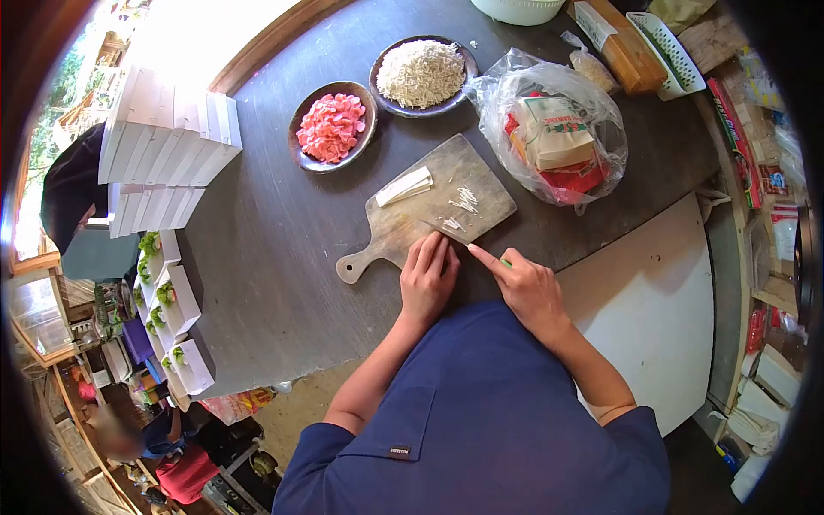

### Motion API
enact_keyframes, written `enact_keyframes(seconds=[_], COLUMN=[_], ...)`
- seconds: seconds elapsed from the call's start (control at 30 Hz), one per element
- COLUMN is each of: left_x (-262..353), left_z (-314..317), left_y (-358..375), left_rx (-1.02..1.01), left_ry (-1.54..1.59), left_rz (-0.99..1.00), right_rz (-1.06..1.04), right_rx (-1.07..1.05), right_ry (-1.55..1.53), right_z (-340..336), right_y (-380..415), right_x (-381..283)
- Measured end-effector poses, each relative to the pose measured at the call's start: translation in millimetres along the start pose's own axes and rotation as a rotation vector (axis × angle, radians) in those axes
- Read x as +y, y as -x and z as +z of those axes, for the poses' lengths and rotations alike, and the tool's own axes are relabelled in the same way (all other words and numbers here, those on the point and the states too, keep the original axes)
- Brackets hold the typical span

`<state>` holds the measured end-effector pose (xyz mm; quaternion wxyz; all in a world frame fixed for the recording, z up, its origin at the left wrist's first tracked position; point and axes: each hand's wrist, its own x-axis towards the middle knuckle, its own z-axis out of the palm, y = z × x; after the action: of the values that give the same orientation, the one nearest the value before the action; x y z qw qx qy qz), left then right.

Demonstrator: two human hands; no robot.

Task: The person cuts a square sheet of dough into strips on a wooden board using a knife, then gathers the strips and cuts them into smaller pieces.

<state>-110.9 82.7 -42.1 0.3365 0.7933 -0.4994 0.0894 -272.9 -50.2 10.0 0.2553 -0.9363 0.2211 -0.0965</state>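
My right hand [528, 287] is closed on the green handle of a knife [448, 233], its index finger stretched toward the blade. The blade lies over the near edge of a wooden cutting board [396, 230]. My left hand [429, 273] has its fingers bent and pressed together at that edge, right beside the blade; what is under the fingertips is hidden. Thin white shreds [464, 200] lie on the board beyond the blade, with a few cut bits close to it. Flat white strips [405, 186] rest in a small stack on the board's left side.
Beyond the board stand a bowl of pink slices [331, 127] and a bowl of pale shreds [421, 74]. A clear plastic bag [601, 112] with packets sits to the right. White boxes [172, 137] are stacked at left, near small open boxes with greens [176, 300]. Another person [184, 468] is at lower left.
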Motion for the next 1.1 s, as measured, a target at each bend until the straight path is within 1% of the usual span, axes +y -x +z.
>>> enact_keyframes(seconds=[0.5, 0.8, 0.87, 1.07, 1.1], left_x=[-2.2, -2.2, -1.7, -3.5, -5.8], left_z=[-1.1, -2.5, -2.8, -5.9, -4.9], left_y=[-1.8, -0.5, 1.1, 6.1, 8.2], left_rx=[0.003, -0.006, -0.008, -0.09, -0.103], left_ry=[0.017, 0.013, 0.025, 0.013, -0.016], left_rz=[0.01, 0.01, 0.002, -0.003, 0.022], right_rz=[0.017, -0.011, 0.03, 0.029, 0.029], right_rx=[-0.053, 0.007, -0.048, -0.009, -0.008], right_ry=[0.02, 0.018, 0.008, -0.013, -0.013], right_z=[-2.2, 7.5, 3.3, -0.6, 0.7], right_y=[-2.9, -6.0, -2.0, -0.9, -0.1], right_x=[-4.5, -0.9, 2.1, 0.2, -0.9])
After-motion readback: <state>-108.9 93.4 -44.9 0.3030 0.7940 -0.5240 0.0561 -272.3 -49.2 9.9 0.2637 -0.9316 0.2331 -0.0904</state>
